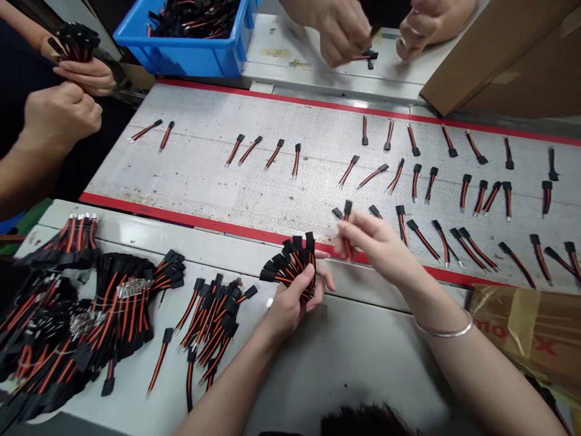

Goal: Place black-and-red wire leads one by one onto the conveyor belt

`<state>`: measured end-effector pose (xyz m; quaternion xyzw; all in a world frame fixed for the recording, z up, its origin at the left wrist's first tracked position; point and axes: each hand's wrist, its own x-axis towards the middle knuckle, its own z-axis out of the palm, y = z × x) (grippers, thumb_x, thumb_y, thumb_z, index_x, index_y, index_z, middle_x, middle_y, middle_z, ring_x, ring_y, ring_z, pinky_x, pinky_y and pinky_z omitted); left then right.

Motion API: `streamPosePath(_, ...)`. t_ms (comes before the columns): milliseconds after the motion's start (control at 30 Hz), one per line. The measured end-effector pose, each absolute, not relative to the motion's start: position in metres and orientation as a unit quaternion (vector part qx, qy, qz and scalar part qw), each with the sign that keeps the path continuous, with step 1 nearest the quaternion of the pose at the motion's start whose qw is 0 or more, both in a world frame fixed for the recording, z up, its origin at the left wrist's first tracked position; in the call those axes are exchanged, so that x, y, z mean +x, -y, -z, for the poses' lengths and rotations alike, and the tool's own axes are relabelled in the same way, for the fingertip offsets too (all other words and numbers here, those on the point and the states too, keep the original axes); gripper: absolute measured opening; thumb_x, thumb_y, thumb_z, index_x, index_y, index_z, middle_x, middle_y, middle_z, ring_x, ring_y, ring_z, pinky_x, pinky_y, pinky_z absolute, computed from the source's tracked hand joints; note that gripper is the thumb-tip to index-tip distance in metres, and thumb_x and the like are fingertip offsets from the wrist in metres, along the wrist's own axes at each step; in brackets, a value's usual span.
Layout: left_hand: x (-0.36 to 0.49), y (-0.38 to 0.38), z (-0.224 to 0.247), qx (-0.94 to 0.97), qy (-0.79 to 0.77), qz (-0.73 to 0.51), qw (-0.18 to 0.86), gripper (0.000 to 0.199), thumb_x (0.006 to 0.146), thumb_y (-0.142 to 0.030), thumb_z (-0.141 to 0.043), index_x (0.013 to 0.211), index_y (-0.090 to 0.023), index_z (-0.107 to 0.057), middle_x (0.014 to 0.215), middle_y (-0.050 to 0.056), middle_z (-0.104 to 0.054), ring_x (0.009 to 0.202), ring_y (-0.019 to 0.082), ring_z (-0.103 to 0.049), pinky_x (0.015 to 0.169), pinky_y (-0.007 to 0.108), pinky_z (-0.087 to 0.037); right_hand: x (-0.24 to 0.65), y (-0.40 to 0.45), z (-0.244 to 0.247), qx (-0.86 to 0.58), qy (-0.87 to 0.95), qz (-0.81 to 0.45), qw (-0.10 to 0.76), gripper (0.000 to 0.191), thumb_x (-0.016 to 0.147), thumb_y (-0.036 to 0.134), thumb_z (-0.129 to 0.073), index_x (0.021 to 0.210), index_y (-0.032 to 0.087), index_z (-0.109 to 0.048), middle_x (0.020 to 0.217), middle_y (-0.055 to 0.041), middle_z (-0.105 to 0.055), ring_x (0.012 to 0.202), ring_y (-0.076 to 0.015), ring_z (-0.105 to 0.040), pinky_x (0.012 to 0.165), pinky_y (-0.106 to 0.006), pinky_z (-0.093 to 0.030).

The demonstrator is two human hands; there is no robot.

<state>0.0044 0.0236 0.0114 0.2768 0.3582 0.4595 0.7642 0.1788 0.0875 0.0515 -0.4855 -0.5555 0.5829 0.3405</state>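
Note:
My left hand (297, 297) is closed round a fanned bunch of short red-and-black cables (290, 260) with black connectors, over the near edge of the belt. To its right, my right hand (370, 239) pinches a single cable (347, 211) by its lower part, connector up, above the belt's red border. Another connector shows just behind that cable. Loose cables (422, 239) lie in rough rows on the grey mesh belt (195, 145). A loose pile of cables (218, 315) rests on the near table, left of my left forearm.
Tied cable bundles (122, 297) cover the table at left. A blue bin (195, 54) of cables stands at the back. Cardboard boxes (508, 60) are at right. Other people's hands (340, 30) work across the belt and at far left, holding cables.

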Motion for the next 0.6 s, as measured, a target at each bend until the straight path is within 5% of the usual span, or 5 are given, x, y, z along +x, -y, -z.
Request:
streamPosePath(133,0.005,-0.022,-0.011,0.294,-0.353,-0.454,0.763,0.028,0.094,-0.046,-0.058,0.096,-0.017,-0.061,0.072,0.001,-0.069,0.038,0.003,-0.035,0.044,0.023,-0.026,0.195,-0.101,-0.032,-0.668,0.576,-0.379,0.280,0.034,0.093,0.039,-0.060,0.066,0.021,-0.051,0.050,0.0027,-0.055,0.047,-0.0122,-0.048,0.055,-0.028,-0.038)
streamPosePath(300,0.001,-0.024,-0.018,0.290,-0.399,-0.417,0.763,0.035,0.084,-0.047,-0.071,0.077,-0.014,-0.066,0.065,-0.001,-0.060,0.038,0.002,-0.037,0.040,0.023,-0.022,0.201,-0.102,-0.026,-0.706,0.633,-0.187,0.259,0.016,0.086,0.030,-0.064,0.080,0.017,-0.071,0.077,-0.0078,-0.071,0.065,-0.0187,-0.061,0.068,-0.034,-0.045)
streamPosePath(367,0.000,-0.025,-0.019,0.279,-0.419,-0.412,0.760,0.036,0.079,-0.049,-0.076,0.076,-0.014,-0.069,0.060,-0.003,-0.054,0.037,0.003,-0.037,0.039,0.023,-0.021,0.199,-0.098,-0.034,-0.687,0.637,-0.212,0.278,0.019,0.086,0.032,-0.064,0.084,0.016,-0.073,0.084,-0.0094,-0.072,0.068,-0.0191,-0.062,0.070,-0.035,-0.048)
streamPosePath(533,0.000,-0.027,-0.018,0.268,-0.436,-0.421,0.748,0.043,0.069,-0.056,-0.083,0.073,-0.016,-0.068,0.053,-0.006,-0.047,0.037,0.004,-0.030,0.037,0.023,-0.019,0.181,-0.080,-0.066,-0.492,0.629,-0.546,0.252,0.031,0.084,0.047,-0.074,0.091,0.017,-0.076,0.075,-0.0044,-0.068,0.066,-0.0151,-0.059,0.060,-0.028,-0.049)
streamPosePath(600,0.000,-0.027,-0.018,0.296,-0.452,-0.425,0.726,0.045,0.070,-0.058,-0.082,0.065,-0.017,-0.062,0.050,-0.006,-0.043,0.039,0.005,-0.030,0.038,0.024,-0.020,0.170,-0.073,-0.072,-0.452,0.640,-0.566,0.258,0.028,0.082,0.044,-0.078,0.089,0.016,-0.076,0.077,-0.0035,-0.066,0.062,-0.0120,-0.055,0.056,-0.026,-0.047)
